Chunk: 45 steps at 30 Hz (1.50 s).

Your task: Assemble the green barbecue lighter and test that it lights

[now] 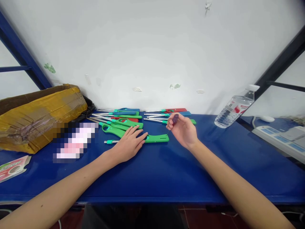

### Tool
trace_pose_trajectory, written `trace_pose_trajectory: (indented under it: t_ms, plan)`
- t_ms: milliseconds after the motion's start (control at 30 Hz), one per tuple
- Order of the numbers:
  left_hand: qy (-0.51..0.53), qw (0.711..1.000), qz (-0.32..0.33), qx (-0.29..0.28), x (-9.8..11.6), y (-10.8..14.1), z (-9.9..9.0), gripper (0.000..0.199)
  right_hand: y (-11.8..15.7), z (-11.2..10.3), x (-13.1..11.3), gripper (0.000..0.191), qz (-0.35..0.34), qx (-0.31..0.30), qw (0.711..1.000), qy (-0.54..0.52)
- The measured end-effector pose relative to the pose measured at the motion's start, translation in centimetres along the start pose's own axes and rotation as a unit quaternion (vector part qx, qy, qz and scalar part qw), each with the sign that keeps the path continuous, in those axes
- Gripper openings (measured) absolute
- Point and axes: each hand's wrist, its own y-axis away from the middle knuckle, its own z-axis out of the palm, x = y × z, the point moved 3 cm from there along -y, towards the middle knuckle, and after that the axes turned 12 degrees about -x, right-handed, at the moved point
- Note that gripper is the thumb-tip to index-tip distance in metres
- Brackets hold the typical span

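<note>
My left hand lies over the middle of a green lighter, pressing it against the blue table with fingers wrapped on its body. The lighter's metal tip points left and its handle end points right. In my right hand is a small screwdriver with a dark purple handle; its thin shaft reaches down to the handle end of the green lighter. Behind my left hand lies a pile of green, blue and red lighters. Another group of lighters rests by the wall, partly hidden by my right hand.
A taped cardboard box stands at the left, with a blurred item and a printed card near it. At the right are a tilted water bottle and a white power strip. The wall borders the table.
</note>
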Motion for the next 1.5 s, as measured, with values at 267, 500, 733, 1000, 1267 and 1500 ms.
trace_pose_trajectory:
  t_ms: [267, 500, 733, 1000, 1267, 1500]
  plan:
    - [0.002, 1.000, 0.004, 0.002, 0.03, 0.04, 0.01, 0.043, 0.00, -0.05, 0.03, 0.021, -0.004, -0.003, 1.000, -0.007]
    - [-0.010, 1.000, 0.002, -0.007, 0.10, 0.03, -0.09, 0.044, 0.03, -0.01, -0.02, 0.021, -0.003, -0.004, 1.000, 0.002]
    - [-0.001, 1.000, 0.002, 0.000, 0.12, 0.03, -0.07, 0.043, 0.03, -0.12, -0.01, 0.021, -0.008, -0.007, 1.000, 0.000]
    - [0.004, 1.000, -0.002, -0.003, 0.15, 0.01, -0.13, 0.043, -0.01, -0.15, -0.04, 0.020, -0.010, -0.001, 1.000, 0.017]
    - [-0.001, 1.000, 0.000, -0.002, 0.14, 0.04, -0.13, 0.044, -0.04, -0.14, -0.08, 0.020, -0.008, 0.004, 1.000, 0.011]
    - [0.007, 1.000, 0.005, 0.012, 0.09, 0.07, -0.01, 0.044, -0.01, -0.13, -0.16, 0.021, 0.001, 0.005, 0.999, 0.039]
